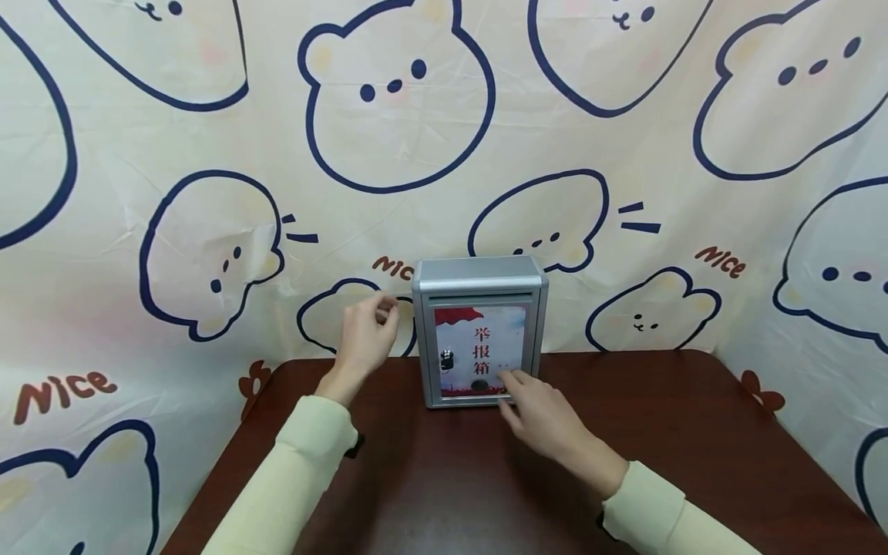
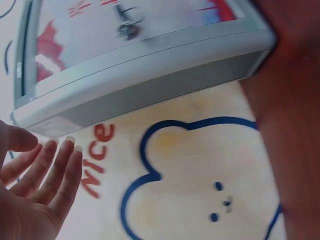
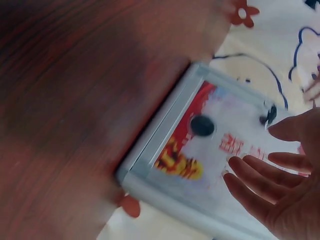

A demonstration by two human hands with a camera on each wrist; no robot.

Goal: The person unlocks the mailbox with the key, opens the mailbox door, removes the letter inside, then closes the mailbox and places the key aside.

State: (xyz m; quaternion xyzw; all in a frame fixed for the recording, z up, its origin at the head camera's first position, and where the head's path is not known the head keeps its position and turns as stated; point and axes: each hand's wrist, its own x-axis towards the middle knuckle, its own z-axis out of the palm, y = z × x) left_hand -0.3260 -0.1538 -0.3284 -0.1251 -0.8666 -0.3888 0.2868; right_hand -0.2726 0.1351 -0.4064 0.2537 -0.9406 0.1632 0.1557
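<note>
A grey metal box (image 1: 479,270) with a slot near its top stands upright on the table. Its white and red front panel (image 1: 454,327) carries red Chinese characters. Small keys (image 2: 128,29) hang from a lock at the panel's left side, and a dark round spot (image 3: 202,125) sits low on it. My left hand (image 1: 368,331) is beside the box's upper left edge, fingers loosely bent and holding nothing. Over the panel's lower right part, my right hand (image 1: 544,412) has its fingers spread and relaxed, with nothing in its grasp.
The dark brown table (image 1: 444,493) carries the box near its back edge. Right behind hangs a pale cloth backdrop (image 1: 541,146) printed with blue-outlined cartoon bears, which also runs along both sides.
</note>
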